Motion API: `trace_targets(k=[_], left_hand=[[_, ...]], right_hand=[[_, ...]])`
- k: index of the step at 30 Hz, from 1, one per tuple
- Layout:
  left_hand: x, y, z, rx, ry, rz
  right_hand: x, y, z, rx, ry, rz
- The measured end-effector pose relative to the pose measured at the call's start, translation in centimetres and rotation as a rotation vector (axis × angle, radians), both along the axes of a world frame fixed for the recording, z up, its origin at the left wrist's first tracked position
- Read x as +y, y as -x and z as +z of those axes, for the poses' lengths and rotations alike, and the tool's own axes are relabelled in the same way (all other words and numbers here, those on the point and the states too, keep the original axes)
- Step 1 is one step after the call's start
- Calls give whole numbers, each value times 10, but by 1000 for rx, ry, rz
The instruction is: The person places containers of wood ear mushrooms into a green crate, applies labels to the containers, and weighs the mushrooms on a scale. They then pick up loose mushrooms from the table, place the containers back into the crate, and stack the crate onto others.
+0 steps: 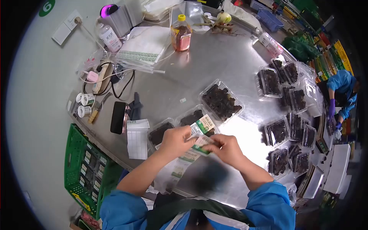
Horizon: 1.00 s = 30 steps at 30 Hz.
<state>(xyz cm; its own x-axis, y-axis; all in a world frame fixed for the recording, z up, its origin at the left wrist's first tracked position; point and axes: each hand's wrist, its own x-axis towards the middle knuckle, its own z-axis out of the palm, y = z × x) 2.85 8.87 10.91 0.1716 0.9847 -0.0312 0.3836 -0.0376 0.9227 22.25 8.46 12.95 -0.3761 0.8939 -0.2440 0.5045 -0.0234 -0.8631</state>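
Observation:
My left hand (176, 142) and my right hand (226, 148) are both closed on a strip of printed labels (189, 156), white and green, hanging down towards the table's front edge. Just beyond my hands stand clear plastic boxes of dark, crinkled pieces that look like black fungus. The far box (221, 100) is open with its contents showing. The middle box (191, 117) bears a green and white label (203, 125). A left box (161, 131) is partly hidden by my left hand.
More filled clear boxes (276, 131) stand at the right. A phone (118, 117), white label sheets (137, 138) and tape rolls (84, 111) lie left. A bottle (181, 33) stands at the back; a green crate (73, 161) is lower left. A person with purple gloves (331, 108) works far right.

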Motion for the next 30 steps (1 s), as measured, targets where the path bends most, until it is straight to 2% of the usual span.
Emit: trace_targets(k=[1,2,3,4,5,6,7,8,10,12,13,14,15,16,17,18,20,21,22,24,25,26,28,30], left_hand=[[0,5,-11,170,-111,-52],[0,13,-24,341,-221,-104],[1,27,-40,277,-155,-104],[0,35,-51,-52,-77,-74],[-3,37,-48,-101,55,-67],[-7,36,-43,-151,186,-59],[-10,32,-41,-279,222,-76],[-15,28,-39,-407,259,-92],[-20,31,-16,-376,325,-131],[-24,48,-1,-15,72,-268],[-33,66,-3,70,76,-317],[-44,84,-7,154,72,-359],[-59,94,-14,153,67,-373],[-78,101,-25,-149,129,-267],[-89,104,-31,-449,198,-155],[-93,99,-32,-452,210,-165],[-106,80,-30,-290,490,-173],[-105,63,-28,-93,415,-309],[-106,45,-25,-20,329,-450],[-116,18,-25,-111,492,-486],[-124,11,-34,-179,599,-461],[-128,10,-38,-173,610,-457],[-136,12,-42,-80,494,-543],[-143,29,-34,-123,584,-511]], right_hand=[[9,-10,-25,153,-148,-43],[33,-26,-36,162,-62,-142],[64,-40,-34,108,-23,-248],[93,-49,-43,8,-31,-354],[118,-58,-67,-43,-16,-403],[141,-70,-106,-139,-61,-381],[148,-65,-111,-352,-240,-356],[155,-65,-123,-503,-269,-290],[154,-51,-83,-776,-198,-223],[161,-102,-90,-857,-355,-397],[162,-147,-108,-932,-652,-558],[154,-184,-91,-930,-430,-739],[139,-212,-69,-1009,-99,-820],[113,-254,-89,-1072,-71,-900],[85,-284,-106,-1132,57,-859],[58,-287,-112,-1059,-10,-867],[28,-283,-116,-1020,-54,-722],[12,-257,-114,-1028,-90,-679],[-6,-218,-112,-1035,-122,-632],[-43,-159,-123,-901,-159,-523],[-63,-127,-125,-834,-311,-480],[-78,-93,-109,-879,-398,-398],[-94,-85,-108,-828,-266,-282],[-107,-102,-96,-669,78,-155]])
